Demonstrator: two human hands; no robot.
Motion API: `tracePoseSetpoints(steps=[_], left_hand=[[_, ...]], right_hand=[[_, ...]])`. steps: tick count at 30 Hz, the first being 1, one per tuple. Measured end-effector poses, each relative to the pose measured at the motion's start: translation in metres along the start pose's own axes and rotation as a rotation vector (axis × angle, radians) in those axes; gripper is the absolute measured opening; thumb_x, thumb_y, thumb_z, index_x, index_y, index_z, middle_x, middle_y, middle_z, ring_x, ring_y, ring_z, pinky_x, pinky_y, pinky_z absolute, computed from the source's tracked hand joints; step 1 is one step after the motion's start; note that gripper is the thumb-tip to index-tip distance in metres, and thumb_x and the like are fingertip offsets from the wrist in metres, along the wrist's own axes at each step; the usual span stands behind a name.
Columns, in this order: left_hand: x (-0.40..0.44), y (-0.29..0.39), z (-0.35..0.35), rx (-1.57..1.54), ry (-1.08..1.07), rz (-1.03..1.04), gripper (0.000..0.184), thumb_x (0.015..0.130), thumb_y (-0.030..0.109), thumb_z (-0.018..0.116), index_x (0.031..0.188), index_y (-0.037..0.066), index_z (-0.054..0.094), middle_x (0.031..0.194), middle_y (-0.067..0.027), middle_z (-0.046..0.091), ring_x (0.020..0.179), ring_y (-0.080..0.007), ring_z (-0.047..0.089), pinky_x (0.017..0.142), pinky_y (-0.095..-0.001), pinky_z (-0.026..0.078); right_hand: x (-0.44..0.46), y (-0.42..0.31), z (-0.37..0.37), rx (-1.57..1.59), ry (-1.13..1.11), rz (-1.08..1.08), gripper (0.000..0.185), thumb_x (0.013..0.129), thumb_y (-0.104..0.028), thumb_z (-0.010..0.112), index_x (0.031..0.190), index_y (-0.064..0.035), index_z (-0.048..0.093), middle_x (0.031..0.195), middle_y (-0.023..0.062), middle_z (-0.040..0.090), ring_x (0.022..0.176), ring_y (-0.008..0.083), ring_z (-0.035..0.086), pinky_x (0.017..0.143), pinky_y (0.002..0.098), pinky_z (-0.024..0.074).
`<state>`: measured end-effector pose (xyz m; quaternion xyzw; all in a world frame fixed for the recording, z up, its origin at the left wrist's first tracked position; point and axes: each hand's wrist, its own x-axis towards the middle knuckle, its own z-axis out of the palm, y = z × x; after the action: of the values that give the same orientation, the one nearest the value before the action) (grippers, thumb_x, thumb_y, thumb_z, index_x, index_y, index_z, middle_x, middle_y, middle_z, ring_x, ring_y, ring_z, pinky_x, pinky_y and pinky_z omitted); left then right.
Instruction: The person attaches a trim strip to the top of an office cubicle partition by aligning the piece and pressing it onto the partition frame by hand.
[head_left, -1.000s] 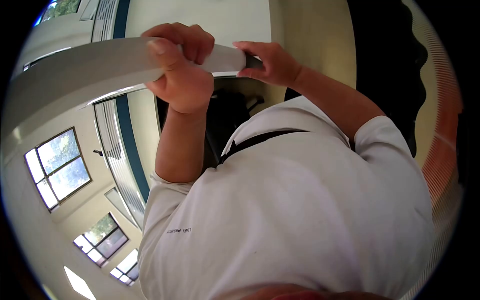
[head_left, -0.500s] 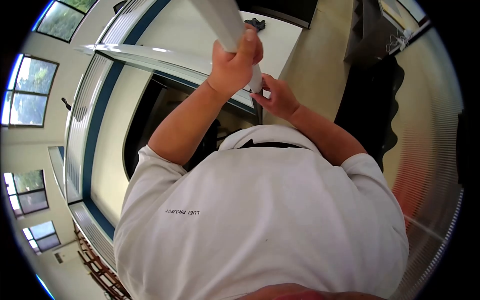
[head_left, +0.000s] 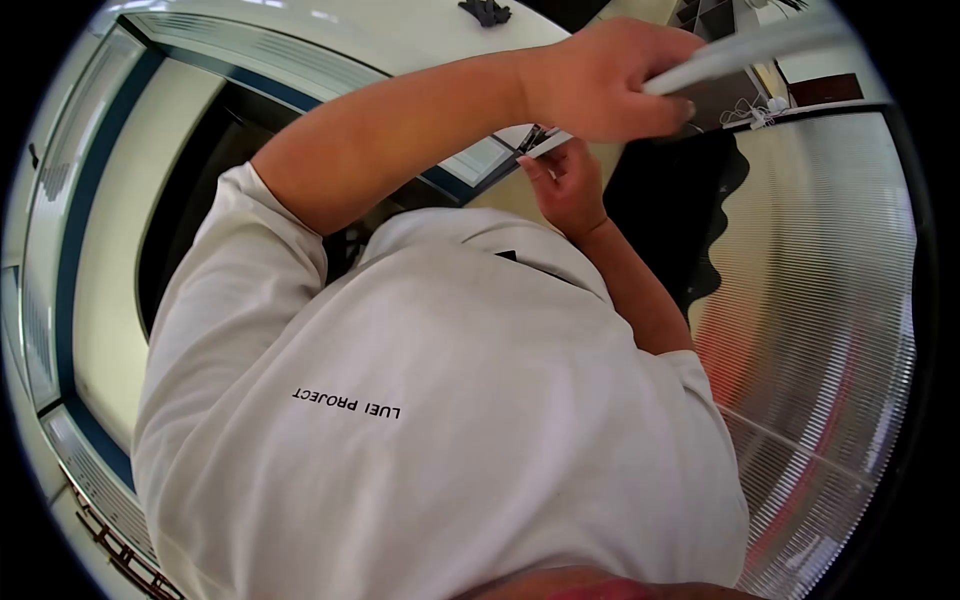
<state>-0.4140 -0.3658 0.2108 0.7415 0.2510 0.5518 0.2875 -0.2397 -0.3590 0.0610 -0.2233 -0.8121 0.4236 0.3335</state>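
Note:
A long, narrow pale white piece [head_left: 745, 62] runs from low centre up to the right; its exact kind I cannot make out. My left hand [head_left: 610, 80] is closed around its middle, with the arm stretched across my body. Lower down, my right hand [head_left: 572, 190] pinches its near end between thumb and fingers. Small dark parts show beside that end, too blurred to name. My white T-shirt [head_left: 430, 400] fills the lower middle of the view.
A white tabletop [head_left: 400, 30] with a dark crumpled item [head_left: 485, 12] lies ahead. Blue-trimmed partitions [head_left: 68, 250] stand at left. To the right are a black wavy-edged piece [head_left: 675, 190], a ribbed translucent panel [head_left: 800, 300] and white cables [head_left: 755, 113].
My left hand has swung to the right, tilting the long pale piece from upright toward the right. My right hand stays at its near end. The view has turned rightward.

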Motion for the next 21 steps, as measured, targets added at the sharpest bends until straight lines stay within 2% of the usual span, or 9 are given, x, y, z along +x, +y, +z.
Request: tracePoseSetpoints(steps=[3, 4, 8, 9, 11, 12, 14, 16, 21], left_hand=[[0.006, -0.005, 0.008, -0.014, 0.045, -0.086, 0.034, 0.085, 0.024, 0.064, 0.113, 0.004, 0.068, 0.086, -0.0102, 0.069, 0.079, -0.0214, 0.065, 0.074, -0.0348, 0.053], [0.009, -0.01, 0.009, -0.012, 0.077, -0.034, 0.035, 0.084, 0.025, 0.064, 0.111, 0.003, 0.07, 0.088, -0.0131, 0.071, 0.082, -0.0255, 0.067, 0.076, -0.0379, 0.054], [0.011, -0.01, 0.005, -0.173, 0.138, -0.068, 0.03, 0.082, 0.025, 0.066, 0.1, 0.001, 0.07, 0.085, -0.0146, 0.07, 0.079, -0.0273, 0.067, 0.075, -0.0401, 0.055], [0.007, -0.008, 0.001, -0.189, 0.145, -0.08, 0.03, 0.082, 0.025, 0.066, 0.1, 0.001, 0.07, 0.085, -0.0146, 0.07, 0.079, -0.0273, 0.067, 0.075, -0.0401, 0.055], [0.005, 0.002, 0.001, -0.128, 0.105, 0.036, 0.02, 0.095, 0.021, 0.061, 0.096, 0.001, 0.063, 0.073, -0.0061, 0.058, 0.063, -0.0167, 0.053, 0.06, -0.0326, 0.045], [0.006, 0.002, 0.0, -0.111, 0.079, 0.007, 0.025, 0.084, 0.023, 0.067, 0.097, 0.001, 0.066, 0.076, -0.0078, 0.062, 0.067, -0.019, 0.058, 0.063, -0.0329, 0.049], [0.001, 0.006, -0.002, -0.184, 0.046, 0.006, 0.025, 0.083, 0.022, 0.068, 0.098, 0.002, 0.066, 0.075, -0.0084, 0.063, 0.067, -0.0209, 0.059, 0.063, -0.0338, 0.049], [-0.007, 0.005, -0.003, -0.254, 0.014, 0.008, 0.025, 0.082, 0.022, 0.069, 0.098, 0.002, 0.066, 0.075, -0.0091, 0.063, 0.068, -0.0228, 0.061, 0.063, -0.0348, 0.049], [-0.027, 0.006, 0.007, -0.249, -0.037, 0.132, 0.033, 0.081, 0.022, 0.074, 0.105, 0.003, 0.062, 0.081, -0.0134, 0.067, 0.072, -0.0369, 0.066, 0.061, -0.0443, 0.05]], right_hand=[[-0.003, -0.002, 0.001, 0.018, 0.016, 0.059, 0.037, 0.099, -0.002, 0.073, 0.128, 0.0058, 0.052, 0.112, 0.014, 0.068, 0.102, 0.0172, 0.069, 0.092, 0.03, 0.0571], [-0.003, -0.005, 0.002, 0.021, 0.029, 0.077, 0.036, 0.099, -0.003, 0.073, 0.127, 0.0056, 0.052, 0.113, 0.0134, 0.068, 0.101, 0.0161, 0.068, 0.092, 0.0289, 0.0558], [-0.004, -0.009, 0.008, 0.037, 0.089, 0.132, 0.032, 0.098, -0.005, 0.074, 0.12, 0.0054, 0.053, 0.11, 0.0115, 0.069, 0.1, 0.014, 0.067, 0.089, 0.0269, 0.0541], [-0.005, -0.012, 0.01, 0.035, 0.084, 0.153, 0.032, 0.098, -0.005, 0.074, 0.12, 0.0054, 0.053, 0.11, 0.0115, 0.069, 0.1, 0.014, 0.067, 0.089, 0.0269, 0.0541], [-0.011, -0.016, 0.006, 0.012, 0.089, 0.155, 0.031, 0.099, -0.007, 0.075, 0.12, 0.006, 0.056, 0.109, 0.0111, 0.07, 0.099, 0.0134, 0.066, 0.087, 0.0267, 0.0543], [-0.012, -0.014, 0.004, 0.012, 0.089, 0.16, 0.031, 0.099, -0.007, 0.075, 0.12, 0.006, 0.056, 0.109, 0.0111, 0.07, 0.099, 0.0134, 0.066, 0.087, 0.0267, 0.0543], [-0.026, 0.0, 0.001, -0.3, 0.006, 0.068, 0.033, 0.098, -0.009, 0.076, 0.122, 0.007, 0.059, 0.108, 0.0116, 0.072, 0.096, 0.0128, 0.066, 0.087, 0.0271, 0.0534], [-0.042, 0.018, 0.004, -0.281, 0.011, 0.103, 0.035, 0.097, -0.009, 0.077, 0.123, 0.0068, 0.059, 0.109, 0.0118, 0.072, 0.096, 0.0134, 0.067, 0.088, 0.0275, 0.0535], [-0.048, 0.017, 0.013, -0.013, 0.033, 0.282, 0.044, 0.093, -0.011, 0.082, 0.127, 0.0059, 0.061, 0.111, 0.0129, 0.073, 0.098, 0.0162, 0.068, 0.09, 0.0297, 0.0538]])
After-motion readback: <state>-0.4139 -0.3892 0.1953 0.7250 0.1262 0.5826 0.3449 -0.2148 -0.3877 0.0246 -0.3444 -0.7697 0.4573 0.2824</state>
